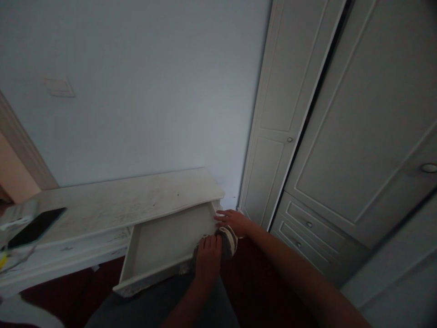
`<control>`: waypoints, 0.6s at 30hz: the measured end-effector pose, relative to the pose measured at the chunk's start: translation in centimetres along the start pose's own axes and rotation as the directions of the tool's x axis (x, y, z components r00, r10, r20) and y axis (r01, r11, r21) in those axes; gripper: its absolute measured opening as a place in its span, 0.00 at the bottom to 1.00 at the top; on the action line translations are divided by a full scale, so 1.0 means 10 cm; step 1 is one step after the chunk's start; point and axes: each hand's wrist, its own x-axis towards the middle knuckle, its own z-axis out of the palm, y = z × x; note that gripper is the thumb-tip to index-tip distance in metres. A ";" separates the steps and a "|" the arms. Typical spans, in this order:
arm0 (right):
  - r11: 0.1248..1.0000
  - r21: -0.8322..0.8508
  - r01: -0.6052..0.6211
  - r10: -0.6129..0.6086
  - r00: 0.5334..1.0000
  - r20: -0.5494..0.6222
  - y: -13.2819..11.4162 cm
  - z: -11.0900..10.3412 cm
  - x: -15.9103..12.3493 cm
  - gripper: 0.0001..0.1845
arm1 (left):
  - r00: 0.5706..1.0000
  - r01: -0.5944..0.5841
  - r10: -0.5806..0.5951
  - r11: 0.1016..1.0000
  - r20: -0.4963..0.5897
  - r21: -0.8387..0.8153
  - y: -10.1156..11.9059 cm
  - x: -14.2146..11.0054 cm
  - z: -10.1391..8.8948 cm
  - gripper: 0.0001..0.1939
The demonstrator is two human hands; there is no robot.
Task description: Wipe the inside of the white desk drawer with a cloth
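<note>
A shallow white drawer (pixel 164 237) is pulled out of a long white table (pixel 136 196), and its inside looks bare. My left hand (pixel 209 255) is at the drawer's front right corner, its fingers curled over a dark grey bundle that looks like cloth. Part of this grey bundle (pixel 226 243), with a pale band, shows between my two hands. My right hand (pixel 234 222) reaches over the drawer's right side, fingers stretched out and slightly apart. Its palm is close to the bundle; whether they touch is hard to make out.
A dark tablet or phone (pixel 36 228) lies on the table's left end, near a whitish object (pixel 17 218) and a cable. White wardrobes (pixel 327 136) with round knobs stand on the right. Behind the table is a pale wall (pixel 153 91) with a switch plate (pixel 58 86). The floor is dark red.
</note>
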 end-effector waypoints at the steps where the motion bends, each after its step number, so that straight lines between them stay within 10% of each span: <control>1: 1.000 -0.022 0.011 -0.011 1.000 -0.003 0.03 -0.03 0.05 0.26 | 1.000 -0.008 0.009 0.999 0.025 -0.030 -0.03 -0.01 -0.01 0.25; 9: 0.985 -0.164 -0.051 0.053 0.999 0.008 0.10 0.06 0.47 0.28 | 0.962 -0.077 0.116 0.984 0.247 -0.163 -0.44 -0.16 -0.13 0.38; 18: 0.982 -0.127 -0.138 0.132 0.990 -0.058 0.10 0.29 0.54 0.27 | 0.998 -0.029 0.023 0.995 0.067 0.095 -0.20 -0.16 0.00 0.26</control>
